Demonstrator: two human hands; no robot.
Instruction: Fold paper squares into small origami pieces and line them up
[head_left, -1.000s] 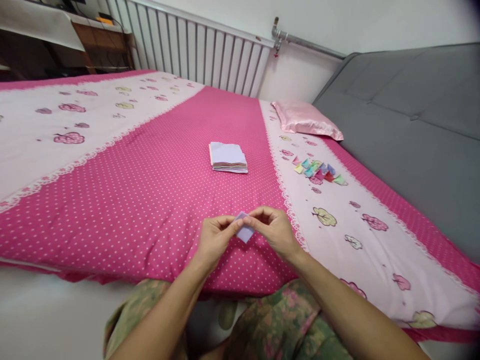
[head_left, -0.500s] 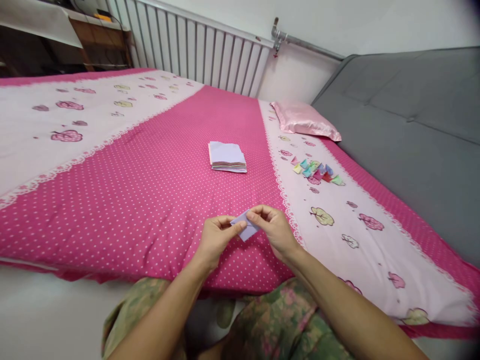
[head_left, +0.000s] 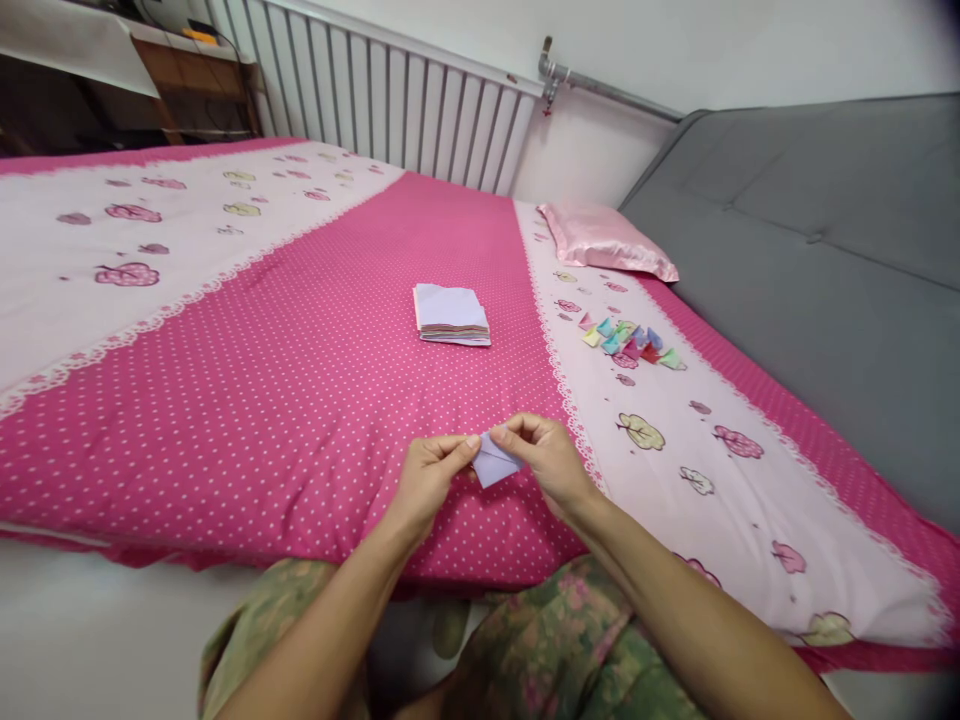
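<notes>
A small folded sheet of lavender paper (head_left: 496, 466) is held between my two hands, above the near edge of the bed. My left hand (head_left: 435, 470) pinches its left corner between thumb and fingers. On the upper right, my right hand (head_left: 546, 452) grips the paper with its thumb on top and the fingers behind. A crease or flap edge runs across the paper's face. Farther off lies a stack of square paper sheets (head_left: 451, 308), lavender on top. To the right rest several small folded paper pieces (head_left: 634, 343) in mixed colours.
The pink and white bedspread (head_left: 315, 400) spans most of the view. A pink satin pillow (head_left: 606, 240) lies against the grey headboard (head_left: 810, 240). Behind the bed are a white radiator (head_left: 405, 100) and a pipe (head_left: 615, 92). A wooden table (head_left: 191, 75) stands far left.
My left thumb has shifted left to the paper's corner, uncovering more of its face. The paper now shows a flatter, squarer outline. The view has moved slightly.
</notes>
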